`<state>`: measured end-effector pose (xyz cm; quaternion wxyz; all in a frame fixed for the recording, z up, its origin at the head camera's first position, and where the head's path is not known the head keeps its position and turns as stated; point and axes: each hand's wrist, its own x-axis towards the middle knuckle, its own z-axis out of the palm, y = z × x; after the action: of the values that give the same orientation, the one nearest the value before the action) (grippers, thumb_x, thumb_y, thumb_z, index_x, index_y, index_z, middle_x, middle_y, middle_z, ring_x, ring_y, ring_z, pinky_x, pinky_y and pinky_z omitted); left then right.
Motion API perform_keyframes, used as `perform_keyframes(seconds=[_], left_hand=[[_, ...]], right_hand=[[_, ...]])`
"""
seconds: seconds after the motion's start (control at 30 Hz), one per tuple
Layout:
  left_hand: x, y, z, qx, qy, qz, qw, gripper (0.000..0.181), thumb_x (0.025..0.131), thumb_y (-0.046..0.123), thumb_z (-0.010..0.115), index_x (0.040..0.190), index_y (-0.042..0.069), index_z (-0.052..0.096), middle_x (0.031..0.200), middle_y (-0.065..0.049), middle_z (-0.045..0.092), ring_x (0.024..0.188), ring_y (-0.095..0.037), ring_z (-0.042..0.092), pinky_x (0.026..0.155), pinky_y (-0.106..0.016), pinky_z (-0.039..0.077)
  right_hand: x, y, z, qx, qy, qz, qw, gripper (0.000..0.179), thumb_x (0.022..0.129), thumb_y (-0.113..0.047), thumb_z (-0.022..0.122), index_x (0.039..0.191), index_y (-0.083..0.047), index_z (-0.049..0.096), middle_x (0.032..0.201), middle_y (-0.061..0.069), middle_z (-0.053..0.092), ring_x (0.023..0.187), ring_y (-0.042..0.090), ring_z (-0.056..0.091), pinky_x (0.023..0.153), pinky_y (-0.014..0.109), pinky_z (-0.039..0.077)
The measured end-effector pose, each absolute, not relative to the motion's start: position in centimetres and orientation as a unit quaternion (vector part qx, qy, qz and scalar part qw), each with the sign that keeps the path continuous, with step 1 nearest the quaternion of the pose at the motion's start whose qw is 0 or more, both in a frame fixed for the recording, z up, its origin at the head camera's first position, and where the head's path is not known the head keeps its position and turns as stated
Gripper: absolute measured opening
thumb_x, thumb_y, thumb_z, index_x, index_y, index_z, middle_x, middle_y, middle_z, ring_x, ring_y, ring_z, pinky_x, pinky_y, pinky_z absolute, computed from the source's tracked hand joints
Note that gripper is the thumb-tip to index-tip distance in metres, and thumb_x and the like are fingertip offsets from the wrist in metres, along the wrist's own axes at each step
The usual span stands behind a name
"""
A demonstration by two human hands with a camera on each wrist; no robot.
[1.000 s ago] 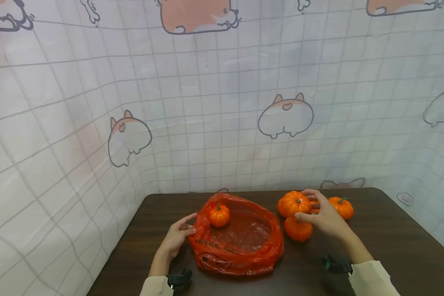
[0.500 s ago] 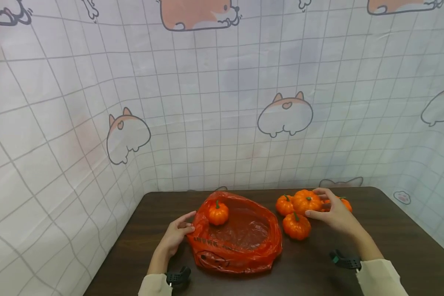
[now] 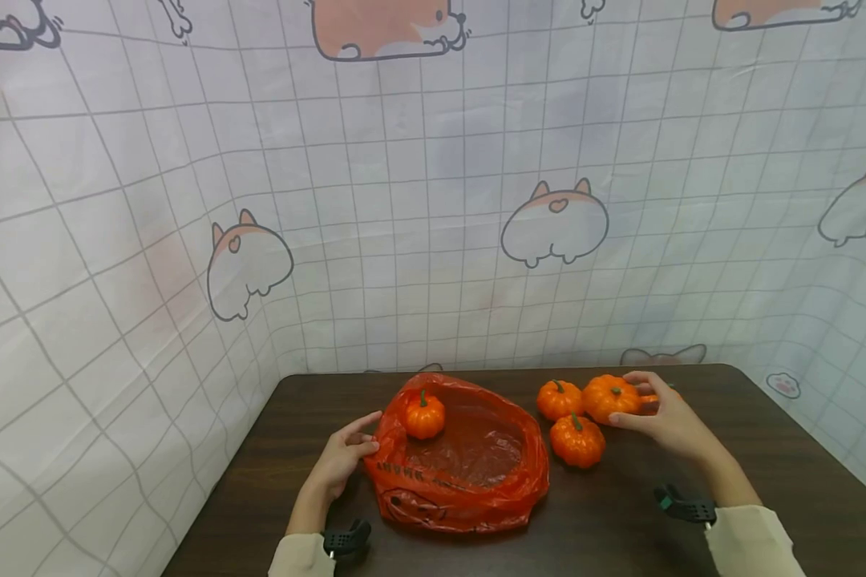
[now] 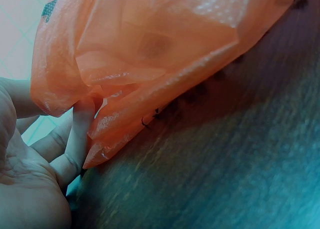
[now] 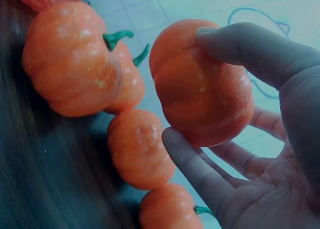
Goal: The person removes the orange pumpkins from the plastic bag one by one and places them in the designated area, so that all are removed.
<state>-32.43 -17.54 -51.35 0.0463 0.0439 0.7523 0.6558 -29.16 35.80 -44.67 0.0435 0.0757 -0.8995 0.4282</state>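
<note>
At the left rim of a red plastic bag [image 3: 462, 505], my left hand [image 3: 341, 458] pinches the film. The left wrist view shows its fingers tucked against a fold of the bag [image 4: 150, 54]. Inside the bag, on its left side, sits a small orange pumpkin [image 3: 426, 415]. My right hand [image 3: 674, 417] grips another small pumpkin [image 3: 610, 398] between thumb and fingers. Seen from the right wrist, this pumpkin [image 5: 200, 84] is raised beside the others, its stem out of sight there.
Two pumpkins, a front one [image 3: 577, 441] and a back one [image 3: 559, 399], stand right of the bag. Beyond the held pumpkin, two more, a nearer one [image 5: 140, 149] and a farther one [image 5: 170, 209], show in the right wrist view. A patterned cloth wall [image 3: 433, 304] closes off the dark table's back.
My right hand has carried its pumpkin rightward, away from above the two pumpkins beside the bag, uncovering them. The left hand keeps its place at the bag's rim.
</note>
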Motion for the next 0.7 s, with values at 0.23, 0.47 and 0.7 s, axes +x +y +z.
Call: perform_keyframes(seconds=[0.23, 0.47, 0.7], left_hand=[[-32.4, -17.5, -51.4, 0.045, 0.752, 0.656, 0.048, 0.055, 0.095, 0.0, 0.063, 0.149, 0.009, 0.053, 0.101, -0.011, 0.065, 0.088, -0.018, 0.063, 0.077, -0.033, 0.053], [-32.4, -17.6, -51.3, 0.046, 0.751, 0.657, 0.051, 0.055, 0.096, 0.0, 0.063, 0.149, 0.009, 0.053, 0.101, -0.011, 0.065, 0.087, -0.018, 0.063, 0.076, -0.034, 0.054], [-32.4, -17.6, -51.3, 0.044, 0.753, 0.655, 0.049, 0.055, 0.096, 0.001, 0.064, 0.149, 0.01, 0.053, 0.103, -0.012, 0.065, 0.088, -0.018, 0.063, 0.077, -0.033, 0.054]], right_hand=[[-29.2, 36.9, -45.2, 0.071, -0.906, 0.417, 0.03, 0.078, 0.091, -0.038, 0.076, 0.15, -0.006, 0.035, 0.145, 0.031, 0.042, 0.128, 0.049, 0.044, 0.086, 0.055, 0.053], [-29.1, 37.7, -45.7, 0.066, -0.91, 0.409, 0.021, 0.078, 0.091, -0.038, 0.077, 0.149, -0.005, 0.036, 0.145, 0.035, 0.04, 0.129, 0.052, 0.044, 0.09, 0.061, 0.051], [-28.9, 38.4, -46.1, 0.066, -0.908, 0.413, 0.008, 0.08, 0.09, -0.036, 0.078, 0.15, -0.005, 0.036, 0.143, 0.037, 0.041, 0.125, 0.051, 0.048, 0.09, 0.058, 0.053]])
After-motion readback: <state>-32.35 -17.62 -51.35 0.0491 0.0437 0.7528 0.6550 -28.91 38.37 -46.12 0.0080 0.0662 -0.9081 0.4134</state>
